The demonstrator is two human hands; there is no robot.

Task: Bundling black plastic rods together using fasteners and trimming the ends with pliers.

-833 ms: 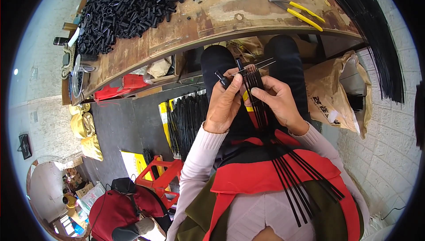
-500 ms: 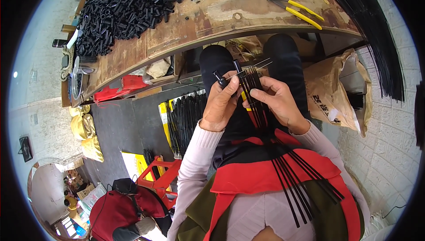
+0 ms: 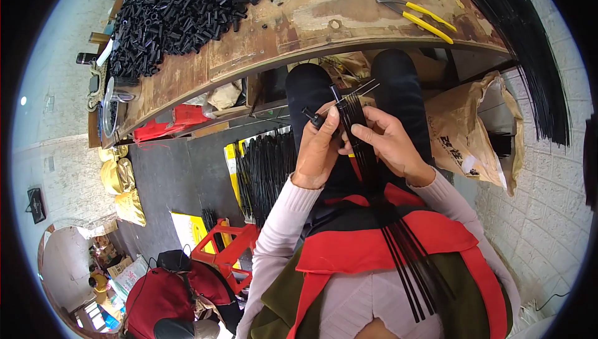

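Observation:
Over my lap, my right hand (image 3: 397, 145) grips a bundle of thin black rods (image 3: 408, 255), its thumb pressed across them. The rods' long ends trail down over my red and black apron, some smeared by motion. Bare, wire-like tips (image 3: 369, 87) fan out above the fingers. My left hand (image 3: 316, 155) is closed beside the bundle, with a short black tube (image 3: 313, 117) sticking out between thumb and fingers. Another black tube (image 3: 337, 94) stands at the top left of the rods by the left thumb tip; whether it sits on a rod I cannot tell.
A wooden bench (image 3: 299, 24) carries a heap of black tubes (image 3: 180, 18) and yellow-handled pliers (image 3: 427, 18). Long black rods (image 3: 529, 59) hang at the right near a paper sack (image 3: 467, 133). More rods (image 3: 266, 174) lie left of my legs, near a red stool (image 3: 227, 249). Another person (image 3: 165, 301) is at lower left.
My left hand and forearm have shifted slightly right. The trailing rod ends have swung left and drawn closer together. Both hands keep their holds.

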